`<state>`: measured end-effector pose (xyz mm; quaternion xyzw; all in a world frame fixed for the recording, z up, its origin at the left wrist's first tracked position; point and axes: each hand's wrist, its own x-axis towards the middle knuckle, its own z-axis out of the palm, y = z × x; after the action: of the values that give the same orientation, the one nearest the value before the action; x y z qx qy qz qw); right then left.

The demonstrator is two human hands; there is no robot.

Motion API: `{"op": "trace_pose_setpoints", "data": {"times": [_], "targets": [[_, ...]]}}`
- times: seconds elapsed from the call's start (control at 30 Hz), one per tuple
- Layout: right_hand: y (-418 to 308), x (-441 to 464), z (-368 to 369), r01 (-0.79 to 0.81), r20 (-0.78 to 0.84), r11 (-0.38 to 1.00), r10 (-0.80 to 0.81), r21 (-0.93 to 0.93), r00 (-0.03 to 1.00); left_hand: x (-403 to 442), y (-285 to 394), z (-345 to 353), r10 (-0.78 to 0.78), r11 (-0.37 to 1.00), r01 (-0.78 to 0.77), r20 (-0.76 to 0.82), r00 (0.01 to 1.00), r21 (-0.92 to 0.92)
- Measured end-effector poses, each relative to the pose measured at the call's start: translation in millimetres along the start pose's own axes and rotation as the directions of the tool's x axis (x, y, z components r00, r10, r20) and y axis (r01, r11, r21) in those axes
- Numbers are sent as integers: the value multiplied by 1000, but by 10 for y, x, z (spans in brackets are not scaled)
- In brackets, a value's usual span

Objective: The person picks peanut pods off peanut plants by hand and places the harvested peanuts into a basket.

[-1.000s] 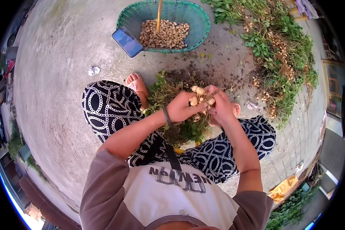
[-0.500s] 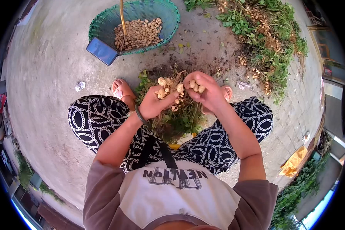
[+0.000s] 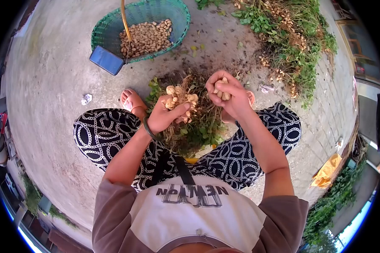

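Above concrete (image 3: 50,84), fingers (image 3: 210,86) hold peanuts (image 3: 224,96) near shirt lettering (image 3: 213,191) resembling "NEWTON".

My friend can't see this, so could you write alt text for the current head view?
A person seen from above grips a peanut cluster in the left hand and several pods in the right hand. Beyond, a green basket holds more peanuts, with leafy plants to its right.

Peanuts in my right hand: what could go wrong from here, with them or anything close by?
The peanuts are bunched in your curled right hand, so one might slip out and get lost among the leafy plants between your feet. The phone sits at the near rim of the basket, where a reaching hand could perhaps knock it.
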<state>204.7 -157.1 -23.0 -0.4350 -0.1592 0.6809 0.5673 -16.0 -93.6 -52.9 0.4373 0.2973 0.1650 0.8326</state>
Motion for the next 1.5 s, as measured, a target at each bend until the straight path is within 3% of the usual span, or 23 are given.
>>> {"op": "trace_pose_setpoints", "data": {"times": [0.1, 0.23, 0.33, 0.43, 0.53, 0.63, 0.73, 0.83, 0.87, 0.93, 1.0, 1.1, 1.13, 1.23, 1.27, 1.33, 1.43, 1.47, 1.5], "targets": [[175, 26, -37, -78, 123, 994, 86, -70, 989, -27, 76, -31, -23, 999, 23, 14, 1000, -32], [199, 54, -49, -125, 35, 970, 135, -207, 990, -31, 65, -100, -60, 990, 71, 85, 995, -125], [66, -5, 120, -161, 97, 924, 207, -347, 974, -26, 43, -110, -39, 994, 48, 89, 995, -101], [127, -15, 134, -40, 107, 847, 113, -530, 988, -21, 70, -60, -49, 997, 51, 26, 998, -66], [168, -31, 174, 196, 121, 622, -162, -758, 979, -7, 71, -18, -69, 997, 69, -18, 997, -38], [294, -17, 149, 288, 139, 403, -359, -869, 923, 24, 49, 22, -63, 998, 61, -70, 996, -34], [290, -43, 163, 152, -3, 658, -229, -737, 973, 24, 53, 32, -73, 995, 67, -78, 994, -79], [115, 73, -69, 11, -290, 721, -293, -693, 911, -30, -11, -117, 1, 983, 8, 46, 999, -181], [77, 80, -113, 72, -263, 822, -262, -564, 929, -32, -45, -178, 46, 975, -21, 105, 993, -223], [3, 11, 30, 6, -97, 976, -27, -217, 995, -30, 24, -90, -8, 996, 11, 32, 999, -86], [95, -8, 93, -80, 141, 996, 72, 47, 987, -17, 5, -37, -21, 1000, 21, -21, 1000, 11], [198, -23, 105, -170, 94, 948, 202, -270, 975, 22, -28, -12, 46, 995, -46, 4, 999, 90], [197, -36, 116, -111, 102, 906, 166, -408, 981, 11, -6, -91, -57, 979, 47, 49, 997, 200], [301, 52, 87, 100, 81, 676, -60, -730, 995, 60, -26, -16, 162, 903, -176, 69, 984, 391], [282, 54, 71, 73, 83, 658, -16, -749, 996, 58, -28, -23, 97, 925, -114, 65, 993, 361], [188, 43, 80, 21, 80, 616, 69, -787, 994, 68, -78, -1, 181, 890, -182, 42, 983, 417], [387, 58, 88, 277, 168, 464, -263, -842, 950, 111, -251, -41, 300, 791, -246, -6, 954, 560], [402, 57, 102, 208, 100, 551, -218, -808, 971, 115, -302, -70, 341, 746, -256, -23, 940, 615], [394, 60, 152, 137, 40, 629, -167, -765, 985, 95, -268, -66, 274, 830, -203, -63, 960, 520]]}}
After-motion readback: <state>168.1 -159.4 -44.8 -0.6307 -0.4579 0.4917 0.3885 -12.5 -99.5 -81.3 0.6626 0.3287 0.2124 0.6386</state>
